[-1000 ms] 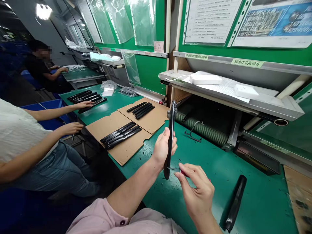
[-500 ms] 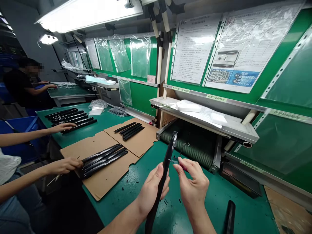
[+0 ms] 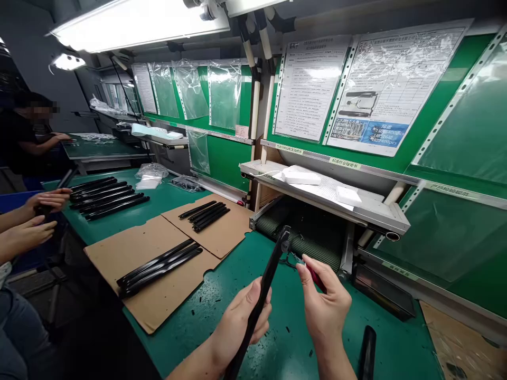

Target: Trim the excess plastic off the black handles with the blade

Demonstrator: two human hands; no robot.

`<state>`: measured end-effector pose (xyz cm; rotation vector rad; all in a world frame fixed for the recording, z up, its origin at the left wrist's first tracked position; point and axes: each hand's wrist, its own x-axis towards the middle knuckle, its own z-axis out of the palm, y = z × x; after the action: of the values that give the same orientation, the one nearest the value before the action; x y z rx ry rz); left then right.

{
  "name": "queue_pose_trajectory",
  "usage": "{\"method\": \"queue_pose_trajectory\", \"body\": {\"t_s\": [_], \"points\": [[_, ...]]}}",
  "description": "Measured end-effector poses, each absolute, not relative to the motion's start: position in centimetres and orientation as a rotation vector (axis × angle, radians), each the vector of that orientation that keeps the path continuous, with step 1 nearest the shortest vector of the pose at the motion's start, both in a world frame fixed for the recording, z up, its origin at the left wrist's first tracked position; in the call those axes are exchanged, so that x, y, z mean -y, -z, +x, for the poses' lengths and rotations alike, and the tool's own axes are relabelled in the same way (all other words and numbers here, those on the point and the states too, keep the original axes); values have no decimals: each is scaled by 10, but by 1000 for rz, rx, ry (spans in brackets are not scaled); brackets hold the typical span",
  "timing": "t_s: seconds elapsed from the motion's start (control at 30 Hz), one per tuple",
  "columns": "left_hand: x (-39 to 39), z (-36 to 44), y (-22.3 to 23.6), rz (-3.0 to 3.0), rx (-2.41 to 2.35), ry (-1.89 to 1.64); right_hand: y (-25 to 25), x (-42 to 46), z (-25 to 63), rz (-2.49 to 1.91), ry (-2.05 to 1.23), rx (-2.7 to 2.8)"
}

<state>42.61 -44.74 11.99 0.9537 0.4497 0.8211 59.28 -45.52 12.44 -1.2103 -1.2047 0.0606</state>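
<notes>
A smooth black bar (image 3: 269, 270) is clasped in the left hand (image 3: 240, 322), a red-handled tool (image 3: 316, 278) pinched by the right hand (image 3: 327, 303), papers (image 3: 311, 87) held in clear sleeves (image 3: 339, 97).

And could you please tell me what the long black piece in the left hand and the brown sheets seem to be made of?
The black piece looks like plastic: smooth, with a faint sheen, though coated metal is possible. The brown sheets look like cardboard: matte tan, with notched edges.
</notes>
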Motion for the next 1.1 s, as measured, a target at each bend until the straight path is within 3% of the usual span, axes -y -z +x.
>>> {"method": "queue_pose_trajectory", "body": {"t_s": [0.27, 0.5, 0.7, 1.1], "points": [[433, 427, -130, 1062, -506, -972, -111, 472, 584, -1347, -525, 1251], [403, 413, -134, 897, -308, -1250, -90, 503, 566, -1368, -730, 1701], [408, 407, -128, 1136, -306, -1492, -92, 499, 565, -1384, -497, 1860], [415, 411, -121, 1443, -215, -1426, -113, 491, 557, -1440, 20, 2108]]}}
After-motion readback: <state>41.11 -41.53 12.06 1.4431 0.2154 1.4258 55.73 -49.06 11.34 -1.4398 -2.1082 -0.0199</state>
